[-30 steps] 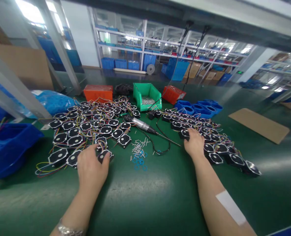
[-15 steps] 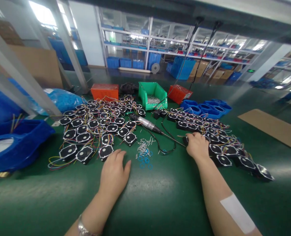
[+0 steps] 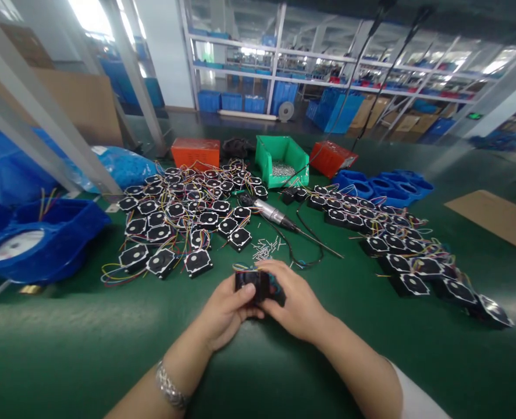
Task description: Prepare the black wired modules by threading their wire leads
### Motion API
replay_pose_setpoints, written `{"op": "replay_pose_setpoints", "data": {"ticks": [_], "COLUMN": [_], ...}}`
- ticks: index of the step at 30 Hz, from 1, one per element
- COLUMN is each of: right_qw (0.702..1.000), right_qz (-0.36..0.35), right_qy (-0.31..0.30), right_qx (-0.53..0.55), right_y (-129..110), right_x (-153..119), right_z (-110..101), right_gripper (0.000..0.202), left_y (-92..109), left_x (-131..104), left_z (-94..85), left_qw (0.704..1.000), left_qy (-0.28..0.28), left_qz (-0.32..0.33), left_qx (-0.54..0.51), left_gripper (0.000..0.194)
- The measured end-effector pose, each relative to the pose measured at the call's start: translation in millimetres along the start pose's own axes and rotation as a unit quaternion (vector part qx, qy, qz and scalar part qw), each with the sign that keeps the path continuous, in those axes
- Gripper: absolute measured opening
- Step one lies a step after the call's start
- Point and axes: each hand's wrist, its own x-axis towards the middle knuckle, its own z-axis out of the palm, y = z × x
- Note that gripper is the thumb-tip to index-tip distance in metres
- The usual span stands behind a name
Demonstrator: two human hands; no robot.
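Note:
Just in front of me, a small black motor (image 3: pixel 252 281) with coloured wires is held between both hands. My left hand (image 3: pixel 223 314) is closed around it, with the thumb across its near face. My right hand (image 3: pixel 299 302) grips its right side, fingers bent over the top. A dark part beneath the right fingers is too hidden to tell apart. Beyond the hands lies a loose pile of small screws (image 3: pixel 264 250). The blue rings beside the pile are mostly covered by the hands. Behind it, an electric screwdriver (image 3: pixel 273 214) with a long bit lies on the green table (image 3: pixel 240 378).
Several similar motors (image 3: pixel 199 263) with tangled wires spread across the left, and more motors (image 3: pixel 413 284) sit in rows at right. A green bin (image 3: pixel 283 180) of screws stands at the back between two red boxes (image 3: pixel 195 154). Blue plastic housings (image 3: pixel 43 256) lie left.
My right hand has come from the right-hand rows to the middle with a motor. My left hand has moved right and taken hold of it too. The view has shifted slightly.

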Motion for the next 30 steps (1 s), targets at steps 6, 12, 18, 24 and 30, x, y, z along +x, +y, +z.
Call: {"op": "replay_pose_setpoints", "data": {"ticks": [6,12,18,24,30], "right_qw": [0.976,0.94,0.972,0.993,0.99], "right_qz": [0.124,0.15,0.153,0.089,0.083], "right_qy": [-0.018,-0.114,-0.037,0.074,0.095], "right_qx": [-0.18,-0.285,-0.173,-0.006,-0.064], "right_y": [28,39,32,7,4], "right_x": [3,6,6,3,6], "right_z": [-1,7,4,11,24], "right_gripper": [0.017,0.006,0.011,0.009,0.013], "left_y": [4,1,-7,-13,-12], "left_x": [8,10,11,11,8], "left_z": [-5.6,-2.4,0.8,4.7,9.6], "left_qw": [0.991,0.987,0.988,0.992,0.993], "left_qy": [0.135,0.158,0.152,0.111,0.083], "left_qz": [0.018,0.029,0.037,0.061,0.075], "left_qx": [0.015,-0.009,-0.008,0.008,0.034], "left_gripper": [0.03,0.027,0.028,0.031,0.029]}}
